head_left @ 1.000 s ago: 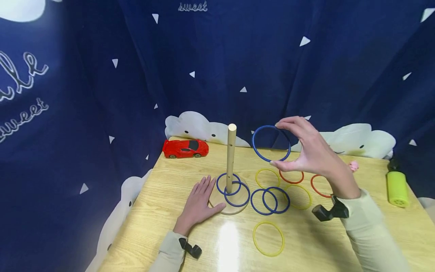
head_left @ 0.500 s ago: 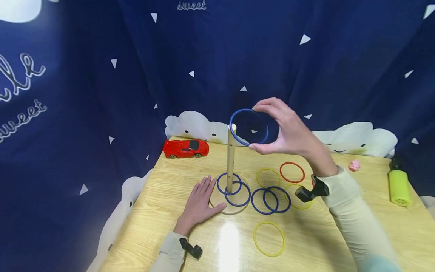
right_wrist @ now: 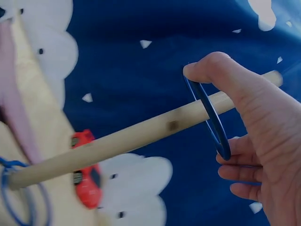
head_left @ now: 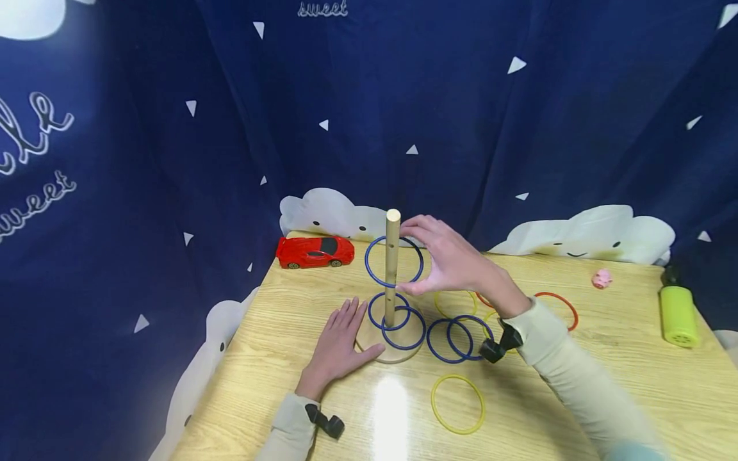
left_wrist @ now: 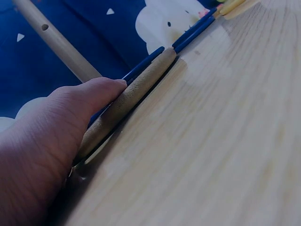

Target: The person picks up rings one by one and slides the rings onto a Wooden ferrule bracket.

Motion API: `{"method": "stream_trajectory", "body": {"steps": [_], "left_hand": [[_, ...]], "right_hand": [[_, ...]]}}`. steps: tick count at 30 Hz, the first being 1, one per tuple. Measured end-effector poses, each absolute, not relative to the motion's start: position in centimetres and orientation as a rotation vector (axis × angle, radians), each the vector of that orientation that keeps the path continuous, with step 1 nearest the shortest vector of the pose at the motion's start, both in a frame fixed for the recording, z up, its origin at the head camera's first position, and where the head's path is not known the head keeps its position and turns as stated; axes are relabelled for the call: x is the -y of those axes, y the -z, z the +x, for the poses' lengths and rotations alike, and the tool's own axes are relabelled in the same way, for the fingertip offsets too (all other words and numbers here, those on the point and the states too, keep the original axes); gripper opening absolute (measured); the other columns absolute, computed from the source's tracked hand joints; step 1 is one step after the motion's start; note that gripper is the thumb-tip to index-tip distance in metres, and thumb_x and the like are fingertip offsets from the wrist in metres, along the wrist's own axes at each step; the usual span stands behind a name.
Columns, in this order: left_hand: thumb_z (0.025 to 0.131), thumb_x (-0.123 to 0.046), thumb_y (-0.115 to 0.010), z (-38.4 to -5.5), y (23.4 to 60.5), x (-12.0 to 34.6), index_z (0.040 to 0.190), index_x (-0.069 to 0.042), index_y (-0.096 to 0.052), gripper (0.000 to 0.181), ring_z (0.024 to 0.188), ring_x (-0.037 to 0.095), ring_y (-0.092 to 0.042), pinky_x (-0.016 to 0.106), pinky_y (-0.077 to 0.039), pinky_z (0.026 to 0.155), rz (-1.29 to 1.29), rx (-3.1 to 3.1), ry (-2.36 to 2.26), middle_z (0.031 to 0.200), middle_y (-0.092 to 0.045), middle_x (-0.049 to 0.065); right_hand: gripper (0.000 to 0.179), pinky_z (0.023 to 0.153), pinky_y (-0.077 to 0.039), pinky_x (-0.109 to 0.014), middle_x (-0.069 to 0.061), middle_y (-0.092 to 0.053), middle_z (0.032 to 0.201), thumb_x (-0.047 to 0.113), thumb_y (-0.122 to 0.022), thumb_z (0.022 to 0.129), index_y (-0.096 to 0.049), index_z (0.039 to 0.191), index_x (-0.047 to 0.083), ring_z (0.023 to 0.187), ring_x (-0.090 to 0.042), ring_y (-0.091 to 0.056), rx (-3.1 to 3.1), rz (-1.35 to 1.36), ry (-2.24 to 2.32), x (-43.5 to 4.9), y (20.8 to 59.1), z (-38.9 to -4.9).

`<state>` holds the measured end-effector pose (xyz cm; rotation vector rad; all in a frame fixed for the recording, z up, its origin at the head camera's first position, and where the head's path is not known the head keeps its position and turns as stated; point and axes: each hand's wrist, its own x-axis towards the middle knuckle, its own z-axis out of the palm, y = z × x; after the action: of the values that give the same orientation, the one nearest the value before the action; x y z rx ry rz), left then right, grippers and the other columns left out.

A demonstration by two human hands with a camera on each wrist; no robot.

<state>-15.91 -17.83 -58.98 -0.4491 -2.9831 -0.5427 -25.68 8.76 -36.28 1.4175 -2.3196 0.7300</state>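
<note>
In the head view my right hand pinches a blue ring between thumb and fingers. The ring encircles the wooden post partway up, below its top. In the right wrist view the post passes through the held ring. Two more blue rings, a rear one and a front one, lie overlapping round the post's foot on the round wooden base. My left hand lies flat on the table, fingers straight beside the base. Its thumb rests on the base's edge.
Right of the base, two blue rings overlap near yellow and red rings, partly behind my right arm. A yellow ring lies nearer. Behind stands a red toy car. Far right are a small pink figure and a yellow-green bottle.
My right hand has carried the blue ring left to above the post, then lowered it, so it now surrounds the post. My left hand has stayed still.
</note>
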Motion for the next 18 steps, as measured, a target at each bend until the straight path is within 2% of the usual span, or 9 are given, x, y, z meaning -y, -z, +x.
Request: {"method": "stream_trajectory", "body": {"steps": [12,18], "left_hand": [[0.091,-0.084,-0.046,-16.0,59.1,17.8,0.167,-0.013,-0.025,0.106,0.161,0.031,-0.017,0.051,-0.017,0.129,-0.468,2.926,0.545,0.173,-0.023,0.012],[0.091,-0.084,-0.046,-15.8,59.1,17.7,0.168,-0.013,-0.025,0.106,0.160,0.031,-0.018,0.051,-0.019,0.129,-0.468,2.915,0.530,0.172,-0.024,0.012]], "right_hand": [[0.083,0.103,-0.051,-0.045,-0.004,-0.063,0.128,0.059,-0.088,0.066,-0.069,0.127,0.006,0.121,-0.022,-0.059,2.559,1.340,-0.790,-8.3,48.0,-25.5],[0.084,0.100,-0.053,-0.046,-0.005,-0.064,0.125,0.064,-0.087,0.065,-0.070,0.124,0.007,0.118,-0.023,-0.059,2.557,1.304,-0.737,-8.2,52.0,-25.2]]}}
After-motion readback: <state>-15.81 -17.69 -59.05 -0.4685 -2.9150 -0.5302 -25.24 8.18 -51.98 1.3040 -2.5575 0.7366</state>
